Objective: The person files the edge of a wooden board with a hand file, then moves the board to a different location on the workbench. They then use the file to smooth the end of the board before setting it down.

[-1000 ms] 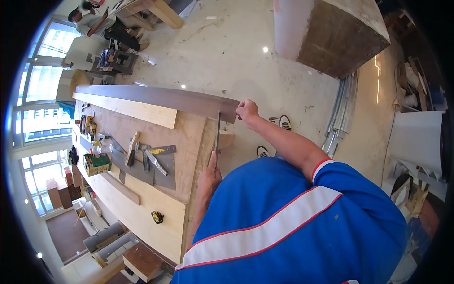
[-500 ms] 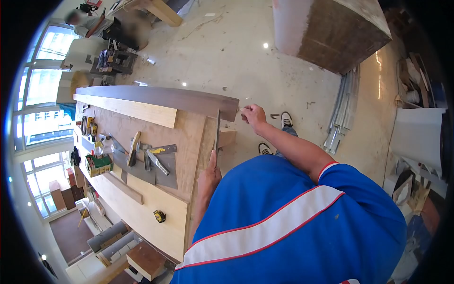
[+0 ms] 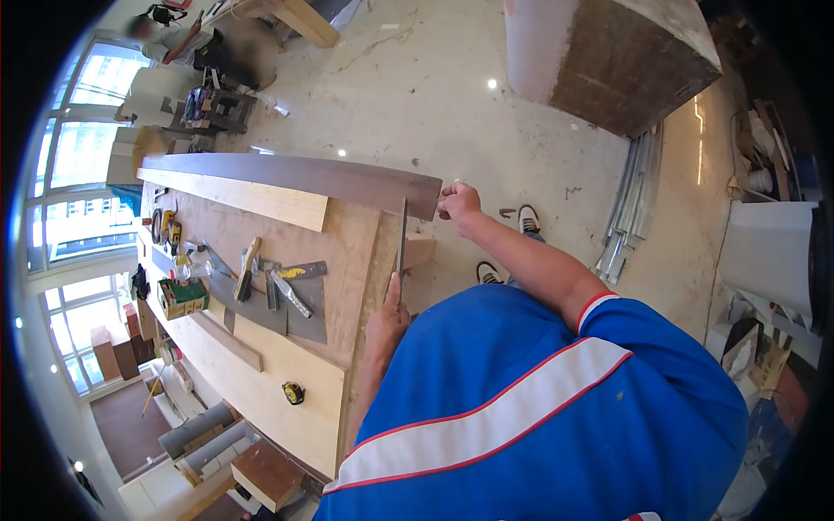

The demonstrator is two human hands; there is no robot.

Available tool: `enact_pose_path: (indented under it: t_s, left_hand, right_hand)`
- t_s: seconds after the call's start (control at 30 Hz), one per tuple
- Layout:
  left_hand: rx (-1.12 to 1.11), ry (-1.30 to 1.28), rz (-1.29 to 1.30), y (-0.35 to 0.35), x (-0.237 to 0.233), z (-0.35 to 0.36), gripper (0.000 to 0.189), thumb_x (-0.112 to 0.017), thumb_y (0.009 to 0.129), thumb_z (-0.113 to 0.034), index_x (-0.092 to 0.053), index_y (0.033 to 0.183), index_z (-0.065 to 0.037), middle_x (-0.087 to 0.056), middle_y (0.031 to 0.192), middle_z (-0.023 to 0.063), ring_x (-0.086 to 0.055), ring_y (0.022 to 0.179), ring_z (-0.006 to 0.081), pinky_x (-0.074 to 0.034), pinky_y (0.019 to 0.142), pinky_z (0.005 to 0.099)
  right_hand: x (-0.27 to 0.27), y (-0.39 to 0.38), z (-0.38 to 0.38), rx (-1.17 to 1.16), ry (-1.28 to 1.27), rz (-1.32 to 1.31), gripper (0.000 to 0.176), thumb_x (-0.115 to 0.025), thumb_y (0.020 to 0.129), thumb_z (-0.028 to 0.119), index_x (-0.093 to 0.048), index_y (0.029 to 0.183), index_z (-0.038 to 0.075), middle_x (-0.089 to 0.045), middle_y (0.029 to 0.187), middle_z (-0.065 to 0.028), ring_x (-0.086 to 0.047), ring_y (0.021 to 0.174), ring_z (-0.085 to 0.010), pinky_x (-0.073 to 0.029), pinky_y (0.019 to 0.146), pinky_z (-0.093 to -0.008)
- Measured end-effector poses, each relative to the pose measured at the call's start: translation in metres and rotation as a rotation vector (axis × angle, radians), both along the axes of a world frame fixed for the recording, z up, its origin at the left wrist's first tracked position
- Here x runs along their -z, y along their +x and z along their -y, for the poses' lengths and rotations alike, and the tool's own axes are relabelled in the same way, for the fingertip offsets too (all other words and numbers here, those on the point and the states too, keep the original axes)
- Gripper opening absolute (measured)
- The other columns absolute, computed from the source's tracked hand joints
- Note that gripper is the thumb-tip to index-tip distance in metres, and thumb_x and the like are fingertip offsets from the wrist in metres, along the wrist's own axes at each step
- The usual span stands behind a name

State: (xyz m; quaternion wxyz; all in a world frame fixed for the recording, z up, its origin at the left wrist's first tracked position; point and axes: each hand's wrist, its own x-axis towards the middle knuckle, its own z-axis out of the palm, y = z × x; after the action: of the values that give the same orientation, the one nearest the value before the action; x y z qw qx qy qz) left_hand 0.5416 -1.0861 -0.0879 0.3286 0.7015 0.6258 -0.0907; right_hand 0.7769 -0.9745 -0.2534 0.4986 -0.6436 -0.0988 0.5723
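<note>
A long dark board (image 3: 295,176) lies along the far edge of the workbench (image 3: 365,252), its near end overhanging. My left hand (image 3: 385,323) is closed around the lower end of a thin, straight metal tool (image 3: 400,239), one finger stretched along it. The tool's tip meets the board's side near that end. My right hand (image 3: 459,201) is at the board's end corner, fingers pinched together; what they hold, if anything, is too small to tell.
A pale wood strip (image 3: 252,200) lies beside the dark board. On the bench are a utility knife (image 3: 291,293), a green box (image 3: 182,298) and a tape measure (image 3: 293,393). A person (image 3: 178,42) is at the upper left. Metal profiles (image 3: 627,208) lie on the floor.
My right hand has moved slightly left and up, closer to the board's end. My left hand and the metal tool stay nearly in place.
</note>
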Motion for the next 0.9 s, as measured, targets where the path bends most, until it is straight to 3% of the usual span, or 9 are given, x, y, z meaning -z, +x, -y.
enact_pose_path:
  t_s: [0.07, 0.17, 0.27, 0.37, 0.67, 0.9]
  left_hand:
    - [-0.004, -0.008, -0.002, -0.001, 0.001, 0.000, 0.068, -0.050, 0.097, -0.018, -0.026, 0.160, -0.029, -0.067, 0.085, 0.0296, -0.066, 0.075, 0.0460, -0.051, 0.072, 0.0555]
    - [-0.014, -0.006, 0.003, -0.002, 0.005, 0.000, 0.068, -0.051, 0.097, -0.018, -0.027, 0.159, -0.029, -0.066, 0.084, 0.0302, -0.066, 0.074, 0.0464, -0.050, 0.071, 0.0555]
    - [-0.030, -0.009, 0.017, 0.000, 0.002, 0.001, 0.067, -0.051, 0.097, -0.018, -0.028, 0.159, -0.029, -0.066, 0.084, 0.0307, -0.066, 0.075, 0.0472, -0.050, 0.072, 0.0560]
    - [-0.040, -0.005, 0.027, 0.002, 0.000, 0.001, 0.066, -0.051, 0.097, -0.018, -0.029, 0.159, -0.029, -0.066, 0.085, 0.0309, -0.066, 0.076, 0.0480, -0.050, 0.073, 0.0564]
    - [-0.025, 0.019, 0.055, 0.000, 0.002, 0.003, 0.066, -0.050, 0.097, -0.018, -0.030, 0.159, -0.027, -0.065, 0.084, 0.0316, -0.065, 0.075, 0.0487, -0.049, 0.072, 0.0569]
    - [-0.019, 0.009, 0.054, -0.002, 0.004, 0.003, 0.066, -0.050, 0.097, -0.019, -0.029, 0.159, -0.026, -0.065, 0.083, 0.0319, -0.065, 0.075, 0.0488, -0.049, 0.071, 0.0571]
  right_hand:
    - [0.027, -0.006, 0.004, -0.069, 0.089, -0.001, 0.021, -0.065, 0.080, -0.007, -0.061, 0.100, -0.003, -0.068, 0.085, -0.0107, -0.068, 0.071, -0.0177, -0.054, 0.056, -0.0312]
    - [0.023, -0.013, 0.024, -0.041, 0.163, 0.035, 0.025, -0.064, 0.081, -0.007, -0.060, 0.105, -0.005, -0.067, 0.087, -0.0108, -0.069, 0.071, -0.0177, -0.055, 0.058, -0.0303]
    - [0.008, -0.002, 0.021, 0.103, 0.038, -0.026, 0.027, -0.067, 0.082, -0.006, -0.060, 0.108, -0.006, -0.068, 0.090, -0.0117, -0.069, 0.073, -0.0174, -0.055, 0.059, -0.0293]
    - [-0.017, 0.004, 0.013, 0.100, 0.056, -0.090, 0.032, -0.070, 0.082, -0.004, -0.060, 0.113, -0.005, -0.070, 0.091, -0.0128, -0.071, 0.075, -0.0177, -0.056, 0.059, -0.0291]
    - [0.010, -0.012, -0.009, 0.048, -0.185, 0.420, 0.044, -0.077, 0.077, -0.001, -0.063, 0.119, -0.006, -0.072, 0.090, -0.0145, -0.072, 0.069, -0.0180, -0.055, 0.054, -0.0286]
    - [0.017, -0.012, -0.008, 0.059, -0.091, 0.282, 0.049, -0.075, 0.076, -0.001, -0.059, 0.123, -0.007, -0.072, 0.093, -0.0143, -0.071, 0.076, -0.0188, -0.058, 0.060, -0.0310]
